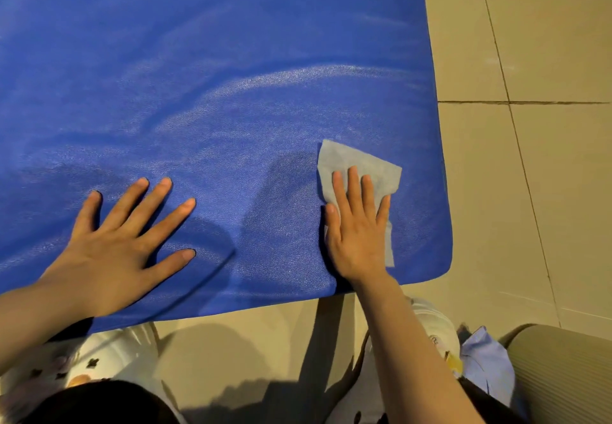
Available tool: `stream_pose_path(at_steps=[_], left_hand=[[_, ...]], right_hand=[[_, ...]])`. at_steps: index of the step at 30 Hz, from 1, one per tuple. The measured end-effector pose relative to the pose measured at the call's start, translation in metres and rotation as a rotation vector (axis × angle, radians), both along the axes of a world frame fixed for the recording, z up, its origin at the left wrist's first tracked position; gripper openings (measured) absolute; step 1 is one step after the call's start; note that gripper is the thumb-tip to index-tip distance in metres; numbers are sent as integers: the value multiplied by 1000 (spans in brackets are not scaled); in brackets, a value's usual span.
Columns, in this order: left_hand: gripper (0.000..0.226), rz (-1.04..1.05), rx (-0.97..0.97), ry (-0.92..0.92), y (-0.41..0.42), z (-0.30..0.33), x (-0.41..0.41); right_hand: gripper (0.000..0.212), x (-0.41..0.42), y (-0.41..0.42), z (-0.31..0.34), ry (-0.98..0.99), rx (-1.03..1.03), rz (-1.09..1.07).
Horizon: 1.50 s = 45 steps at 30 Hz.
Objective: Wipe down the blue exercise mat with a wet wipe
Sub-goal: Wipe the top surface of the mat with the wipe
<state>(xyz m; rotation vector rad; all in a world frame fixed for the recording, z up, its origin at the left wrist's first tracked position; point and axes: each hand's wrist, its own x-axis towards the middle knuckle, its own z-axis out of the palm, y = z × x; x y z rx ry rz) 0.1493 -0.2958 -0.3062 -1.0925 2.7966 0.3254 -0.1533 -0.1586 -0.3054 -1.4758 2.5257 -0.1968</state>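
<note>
The blue exercise mat point(215, 75) lies flat on the tiled floor and fills most of the view; shiny damp streaks cross its middle. A pale grey wet wipe point(364, 165) lies spread on the mat near its right edge. My right hand point(357, 228) presses flat on the wipe with straight fingers. My left hand point(122, 241) rests flat on the bare mat near its front edge, fingers spread.
Beige floor tiles point(530, 158) run along the right of the mat and in front of it. A rolled grey ribbed mat point(563, 377) lies at the bottom right, with a light blue packet point(483, 360) beside it. My knees in patterned white clothing point(99, 354) show at the bottom.
</note>
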Motion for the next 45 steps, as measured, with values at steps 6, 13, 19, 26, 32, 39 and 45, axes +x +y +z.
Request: stream_pose_path(at_steps=[6, 13, 19, 26, 32, 39, 45], left_hand=[[66, -15, -39, -7, -1, 0, -1], [66, -35, -56, -14, -1, 1, -2], [67, -47, -63, -44, 1, -1, -2], [63, -37, 17, -59, -5, 2, 0], [64, -18, 185, -52, -4, 12, -3], [67, -3, 232, -101, -7, 13, -6], [72, 63, 347, -246, -9, 19, -10]], right_hand=[[57, 20, 21, -2, -5, 8, 96], [67, -65, 37, -6, -6, -64, -471], [64, 53, -3, 0, -108, -193, -224], [55, 92, 20, -4, -110, -135, 167], [63, -56, 59, -2, -93, -71, -790], [75, 12, 31, -9, -46, -69, -800], [70, 73, 37, -1, -101, -73, -432]])
